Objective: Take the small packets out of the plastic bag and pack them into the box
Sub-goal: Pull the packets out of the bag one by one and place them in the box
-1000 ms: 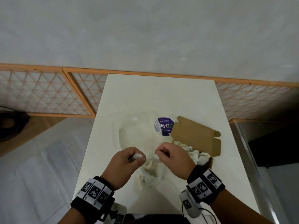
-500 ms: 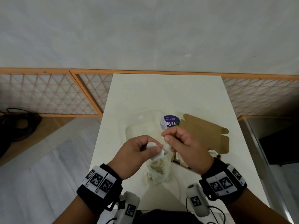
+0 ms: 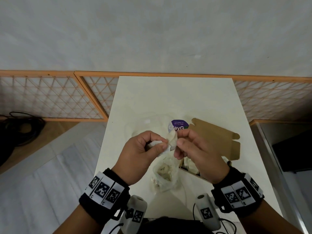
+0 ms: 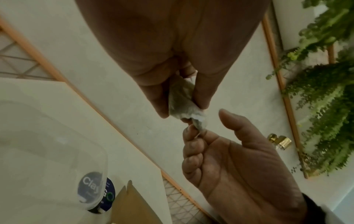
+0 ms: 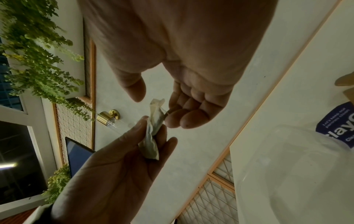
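Note:
Both hands are raised above the white table (image 3: 168, 98). My left hand (image 3: 164, 145) pinches a small whitish packet (image 3: 156, 144) between thumb and fingers; it is also seen in the left wrist view, the packet (image 4: 180, 97). A second packet (image 3: 172, 139) touches it, and my right hand (image 3: 178, 141) pinches its corner with curled fingertips (image 5: 187, 116), thumb held apart. Below the hands lies the clear plastic bag (image 3: 166, 174) with several packets. The brown cardboard box (image 3: 189, 168) sits right of it, lid (image 3: 216, 139) open, packets inside, mostly hidden by my right hand.
A clear plastic container (image 3: 146, 122) with a purple round sticker (image 3: 179, 126) stands behind the hands. The table's far half is bare. An orange lattice screen (image 3: 50, 97) runs along the wall, and dark cables (image 3: 22, 129) lie on the floor at the left.
Both hands have lifted from the bag's mouth and moved farther from me, bringing packets up with them. The bag now lies alone on the table below.

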### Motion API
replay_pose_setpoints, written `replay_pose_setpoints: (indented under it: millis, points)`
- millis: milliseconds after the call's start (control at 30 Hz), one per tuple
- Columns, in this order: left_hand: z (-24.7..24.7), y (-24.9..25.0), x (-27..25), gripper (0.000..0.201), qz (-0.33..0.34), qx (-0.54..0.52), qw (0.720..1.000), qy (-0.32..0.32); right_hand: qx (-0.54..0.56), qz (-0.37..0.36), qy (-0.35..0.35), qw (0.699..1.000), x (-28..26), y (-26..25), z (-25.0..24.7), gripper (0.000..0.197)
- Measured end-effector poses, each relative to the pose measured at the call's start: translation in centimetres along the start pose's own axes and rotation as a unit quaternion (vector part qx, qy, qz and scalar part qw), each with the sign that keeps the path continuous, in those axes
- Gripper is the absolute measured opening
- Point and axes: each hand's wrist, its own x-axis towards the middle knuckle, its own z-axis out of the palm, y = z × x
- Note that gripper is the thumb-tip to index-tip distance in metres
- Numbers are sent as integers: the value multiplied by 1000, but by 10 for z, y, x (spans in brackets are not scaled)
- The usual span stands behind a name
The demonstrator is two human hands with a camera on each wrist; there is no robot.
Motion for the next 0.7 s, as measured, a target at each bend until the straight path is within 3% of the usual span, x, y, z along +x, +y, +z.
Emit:
replay_pose_setpoints:
  millis: [133, 300, 400, 533, 700]
  points:
    - [1, -1, 0, 3, -11, -14, 1000, -2, -32, -1, -6, 999, 2, -1, 2, 11]
    - [-1, -4, -4, 8, -27, -35, 998, -45, -119, -30, 65, 990, 9, 7, 3, 20]
    - [3, -6, -6, 9, -23, -45, 998, -34, -154, -54, 80, 983, 9, 10, 6, 24]
    - [8, -5, -1, 13, -11, -56, 998, -34, -190, -94, 62, 975, 5, 13, 11, 25]
    - [6, -3, 0, 8, -27, -69, 997, 2, -186, -101, 12, 977, -1, 14, 8, 10]
